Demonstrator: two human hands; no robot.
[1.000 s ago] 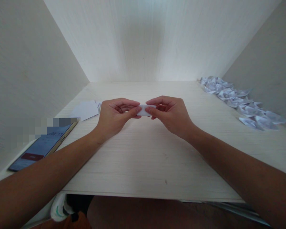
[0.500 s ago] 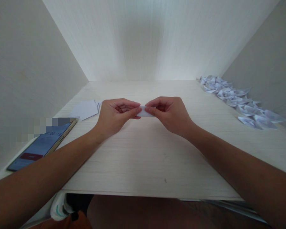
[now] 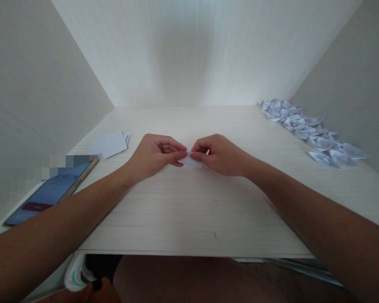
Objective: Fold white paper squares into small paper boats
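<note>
A small folded piece of white paper (image 3: 189, 160) lies low over the pale wooden table (image 3: 189, 210), pinched from both sides. My left hand (image 3: 153, 155) grips its left end between thumb and fingers. My right hand (image 3: 220, 154) pinches its right end the same way. Both hands rest on or just above the tabletop near its middle, fingertips almost touching. Most of the paper is hidden between the fingers.
A stack of flat white paper sheets (image 3: 109, 144) lies to the left. A phone (image 3: 52, 191) with a lit screen sits at the near left edge. Several folded paper boats (image 3: 309, 130) line the right side along the wall. Walls close in the table on three sides.
Both hands have lowered the folded paper from a little above the table down to its surface. The pinch on each end stays the same.
</note>
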